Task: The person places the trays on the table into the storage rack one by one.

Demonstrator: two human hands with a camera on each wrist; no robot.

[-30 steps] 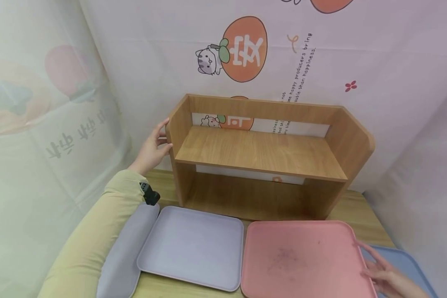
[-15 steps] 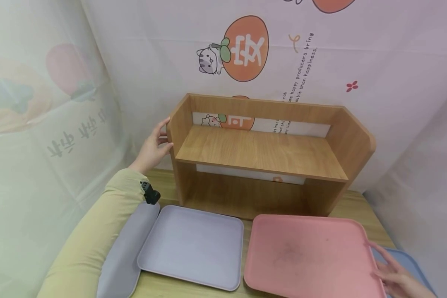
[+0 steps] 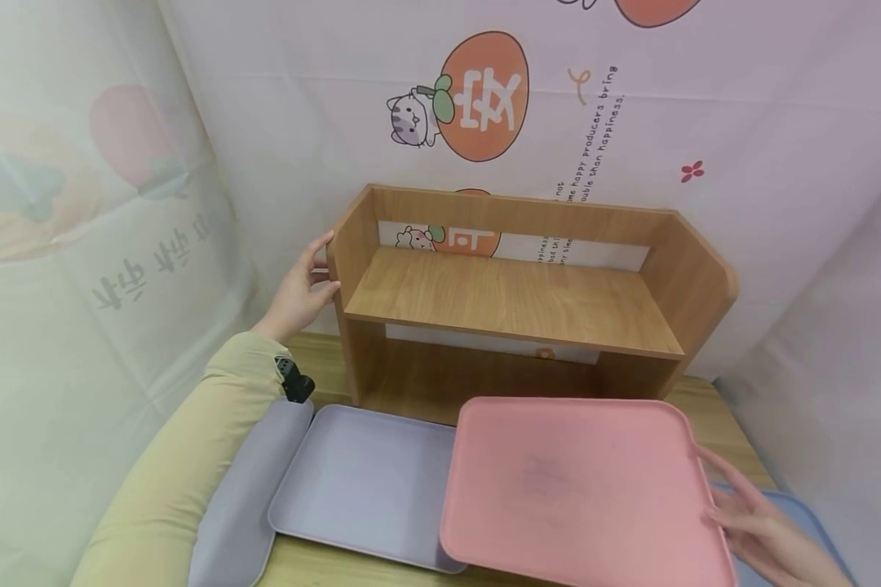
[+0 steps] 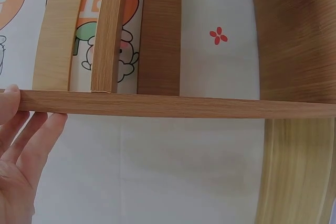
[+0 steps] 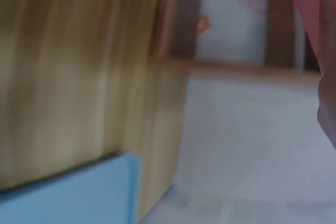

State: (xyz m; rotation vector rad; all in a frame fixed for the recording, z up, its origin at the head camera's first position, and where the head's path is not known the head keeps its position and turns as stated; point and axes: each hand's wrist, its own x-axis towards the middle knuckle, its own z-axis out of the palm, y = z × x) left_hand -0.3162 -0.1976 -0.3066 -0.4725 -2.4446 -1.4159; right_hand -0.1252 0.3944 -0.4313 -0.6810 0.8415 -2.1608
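Note:
My left hand grips the left side panel of a two-tier wooden desktop shelf. In the left wrist view the thumb lies on one side of the panel edge and the fingers on the other. My right hand holds a pink rectangular tray by its right rim, at the lower right of the head view. The tray is raised, and its left part covers some of a pale lavender tray. The right wrist view is blurred; only a sliver of the pink tray and part of the hand show there.
A blue tray lies at the right, partly behind my right hand. Under my left forearm is another greyish tray. Printed cloth hangs behind the shelf and along both sides of the wooden table.
The pink tray first shifted slightly right, then came up and left in my right hand, overlapping the lavender tray and the shelf's bottom front edge. My left hand has stayed on the shelf.

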